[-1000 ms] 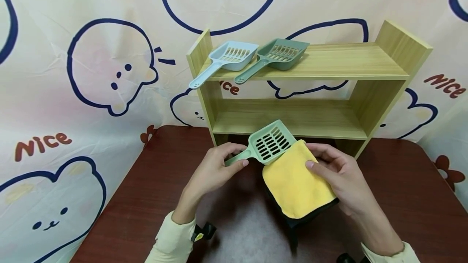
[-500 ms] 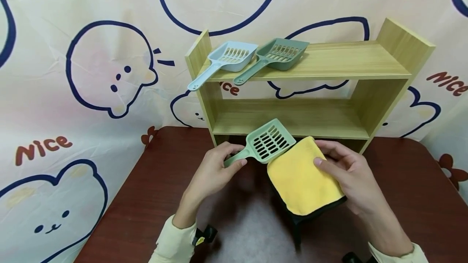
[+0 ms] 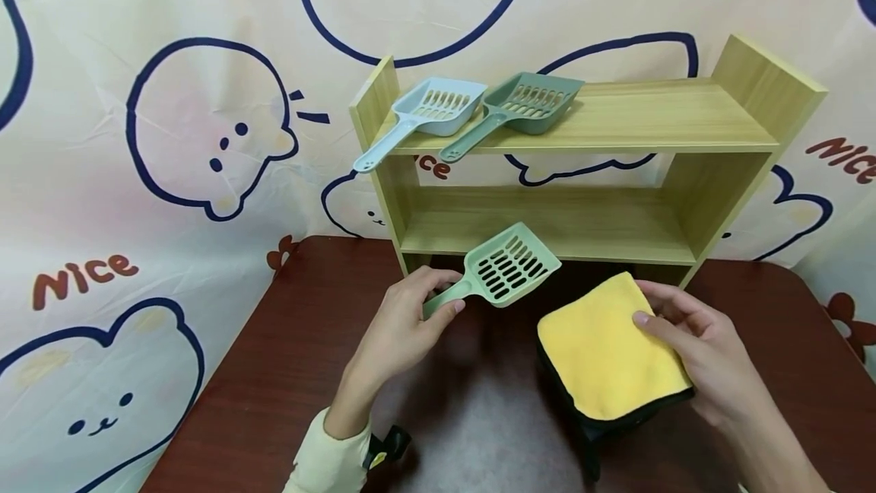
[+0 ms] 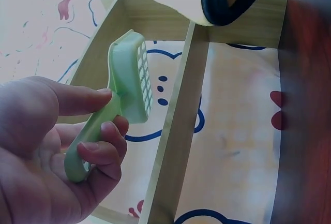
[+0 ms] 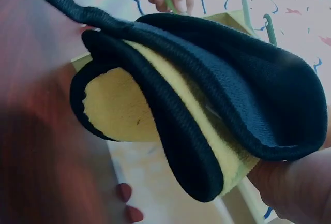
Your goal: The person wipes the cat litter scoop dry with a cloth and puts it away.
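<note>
My left hand (image 3: 404, 326) grips the handle of a light green litter scoop (image 3: 513, 265); its slotted basket points up and to the right, in front of the shelf. In the left wrist view the thumb and fingers wrap round the scoop's handle (image 4: 85, 149). To the right, my right hand (image 3: 705, 348) pinches a folded cloth (image 3: 609, 348), yellow on top with dark edging, between thumb and fingers. The right wrist view shows the cloth's folded layers, dark blue (image 5: 243, 89) and yellow, hanging loosely. Scoop and cloth are apart.
A two-tier wooden shelf (image 3: 547, 223) stands at the back of the dark red-brown table (image 3: 274, 371). On its top board lie a light blue scoop (image 3: 441, 106) and a dark green scoop (image 3: 534, 103), handles jutting over the front edge. Behind hangs a cartoon-printed cloth backdrop (image 3: 205, 265).
My right hand has drawn the folded cloth to the right, away from the light green litter scoop. The left hand and scoop have stayed nearly in place.
</note>
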Tool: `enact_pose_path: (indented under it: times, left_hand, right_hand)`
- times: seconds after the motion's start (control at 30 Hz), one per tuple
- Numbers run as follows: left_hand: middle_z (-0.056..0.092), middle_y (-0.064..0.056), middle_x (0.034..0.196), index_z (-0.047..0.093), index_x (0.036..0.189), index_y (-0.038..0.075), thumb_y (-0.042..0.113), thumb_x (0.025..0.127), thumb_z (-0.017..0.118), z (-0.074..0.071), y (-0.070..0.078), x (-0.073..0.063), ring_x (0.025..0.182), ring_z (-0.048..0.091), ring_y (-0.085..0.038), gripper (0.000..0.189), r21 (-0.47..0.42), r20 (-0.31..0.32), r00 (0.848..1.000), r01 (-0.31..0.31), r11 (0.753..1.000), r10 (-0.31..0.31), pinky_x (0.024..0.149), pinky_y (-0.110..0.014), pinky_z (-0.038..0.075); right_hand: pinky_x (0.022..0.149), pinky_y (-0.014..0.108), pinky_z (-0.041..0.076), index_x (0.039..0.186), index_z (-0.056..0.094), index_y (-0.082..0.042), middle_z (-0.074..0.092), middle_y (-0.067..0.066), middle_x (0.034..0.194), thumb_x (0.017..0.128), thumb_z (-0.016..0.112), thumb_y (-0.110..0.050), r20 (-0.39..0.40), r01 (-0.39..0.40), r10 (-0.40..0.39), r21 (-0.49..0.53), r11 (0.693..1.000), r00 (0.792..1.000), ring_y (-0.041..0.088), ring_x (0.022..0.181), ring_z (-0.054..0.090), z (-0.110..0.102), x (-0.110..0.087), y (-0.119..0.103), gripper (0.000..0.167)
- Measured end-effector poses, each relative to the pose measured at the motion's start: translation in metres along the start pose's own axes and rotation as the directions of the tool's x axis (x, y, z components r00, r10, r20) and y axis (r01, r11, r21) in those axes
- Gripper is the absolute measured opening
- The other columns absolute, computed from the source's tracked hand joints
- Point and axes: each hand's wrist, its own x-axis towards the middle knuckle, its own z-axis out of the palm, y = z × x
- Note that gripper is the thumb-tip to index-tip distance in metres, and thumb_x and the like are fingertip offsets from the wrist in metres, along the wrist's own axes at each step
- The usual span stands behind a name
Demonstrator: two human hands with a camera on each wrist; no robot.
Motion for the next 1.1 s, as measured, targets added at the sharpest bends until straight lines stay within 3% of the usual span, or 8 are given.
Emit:
enact_pose_path:
  times: [0.27, 0.57, 0.87, 1.1]
  left_hand:
    - [0.072, 0.000, 0.110, 0.074, 0.128, 0.014, 0.011, 0.097, 0.080, -0.004, 0.004, -0.003, 0.090, 0.061, -0.012, 0.032, 0.014, -0.008, 1.000, 0.012, 1.000, -0.012, 0.080, -0.028, 0.051]
    - [0.070, 0.006, 0.105, 0.075, 0.124, 0.016, 0.013, 0.099, 0.078, -0.009, 0.020, -0.004, 0.086, 0.060, -0.010, 0.026, 0.022, 0.007, 0.999, -0.036, 0.999, 0.036, 0.075, -0.028, 0.052]
    - [0.070, 0.007, 0.108, 0.075, 0.124, 0.016, 0.015, 0.099, 0.078, -0.021, 0.058, 0.003, 0.090, 0.059, -0.008, 0.025, 0.041, 0.021, 0.991, -0.132, 0.990, 0.131, 0.078, -0.027, 0.050]
    - [0.072, 0.005, 0.107, 0.075, 0.124, 0.012, 0.015, 0.100, 0.077, -0.032, 0.101, 0.025, 0.091, 0.061, -0.007, 0.025, 0.019, 0.020, 0.975, -0.220, 0.975, 0.220, 0.079, -0.028, 0.052]
  right_hand:
    - [0.063, 0.043, 0.065, 0.139, 0.068, -0.033, 0.075, -0.007, 0.112, 0.111, 0.057, -0.009, 0.012, -0.078, 0.077, 0.067, 0.995, 0.997, 0.020, 0.086, 0.080, -0.015, -0.007, 0.021, 0.038]
    - [0.069, 0.038, 0.065, 0.135, 0.069, -0.039, 0.074, -0.012, 0.115, 0.111, 0.060, -0.015, -0.041, -0.166, 0.171, 0.111, 0.980, 0.984, 0.015, 0.092, 0.078, -0.020, -0.010, 0.046, 0.035]
    - [0.076, 0.037, 0.065, 0.138, 0.064, -0.041, 0.073, -0.016, 0.119, 0.110, 0.064, -0.022, -0.077, -0.229, 0.236, 0.092, 0.969, 0.969, 0.012, 0.100, 0.077, -0.024, -0.017, 0.062, 0.034]
    - [0.076, 0.038, 0.066, 0.138, 0.066, -0.041, 0.074, -0.015, 0.118, 0.109, 0.065, -0.022, -0.069, -0.243, 0.251, 0.106, 0.964, 0.966, 0.014, 0.099, 0.078, -0.020, -0.017, 0.062, 0.035]
